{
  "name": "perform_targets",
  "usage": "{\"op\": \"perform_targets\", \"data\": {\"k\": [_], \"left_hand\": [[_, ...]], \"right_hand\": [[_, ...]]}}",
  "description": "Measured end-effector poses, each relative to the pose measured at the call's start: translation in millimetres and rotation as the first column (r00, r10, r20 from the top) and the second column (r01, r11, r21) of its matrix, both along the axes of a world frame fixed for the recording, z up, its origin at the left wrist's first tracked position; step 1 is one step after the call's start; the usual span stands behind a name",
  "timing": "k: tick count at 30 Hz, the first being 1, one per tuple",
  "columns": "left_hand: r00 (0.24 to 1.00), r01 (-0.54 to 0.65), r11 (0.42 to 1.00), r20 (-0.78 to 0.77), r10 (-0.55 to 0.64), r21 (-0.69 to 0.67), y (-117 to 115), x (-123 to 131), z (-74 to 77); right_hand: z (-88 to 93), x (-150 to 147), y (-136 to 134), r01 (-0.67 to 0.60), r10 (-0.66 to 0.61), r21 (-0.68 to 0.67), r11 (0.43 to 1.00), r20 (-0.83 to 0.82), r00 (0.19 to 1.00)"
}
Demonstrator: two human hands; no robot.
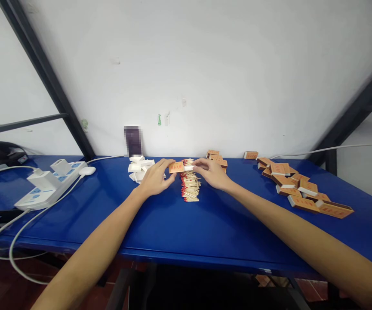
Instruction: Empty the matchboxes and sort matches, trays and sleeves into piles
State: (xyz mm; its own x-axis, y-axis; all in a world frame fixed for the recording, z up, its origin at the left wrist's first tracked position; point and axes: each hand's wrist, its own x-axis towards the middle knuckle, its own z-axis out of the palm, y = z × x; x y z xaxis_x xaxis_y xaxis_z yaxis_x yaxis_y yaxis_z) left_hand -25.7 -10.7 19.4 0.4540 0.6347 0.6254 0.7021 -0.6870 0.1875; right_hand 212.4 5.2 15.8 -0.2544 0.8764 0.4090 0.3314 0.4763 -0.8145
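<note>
Directly between left hand point(155, 177) and right hand point(213, 173), an orange matchbox point(176, 167).

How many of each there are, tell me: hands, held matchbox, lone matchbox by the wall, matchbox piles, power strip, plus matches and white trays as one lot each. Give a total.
Hands: 2, left hand, right hand
Held matchbox: 1
Lone matchbox: 1
Matchbox piles: 2, right pile, far pile
Lot of matches: 1
Lot of white trays: 1
Power strip: 1
Total: 9
</note>
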Motion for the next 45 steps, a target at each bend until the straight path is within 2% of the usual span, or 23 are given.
{"op": "perform_targets", "data": {"k": [19,32,45], "left_hand": [[0.999,-0.04,0.999,0.036,0.041,-0.02,1.6,-1.2,-0.9],[0.999,-0.038,0.998,0.021,0.039,-0.043,0.9,-0.1,-1.6],[1.0,-0.026,0.999,0.017,0.026,-0.045,1.3,-0.6,-3.4]], "right_hand": [[5.0,-4.3,7.8,0.016,-0.016,-0.003,1.0,0.004,1.0],[4.2,-1.5,12.7,0.128,-0.129,0.017,0.992,0.075,0.989],[-1.2,-2.5,26.7,0.126,-0.132,-0.095,0.987,-0.06,0.989]]}}
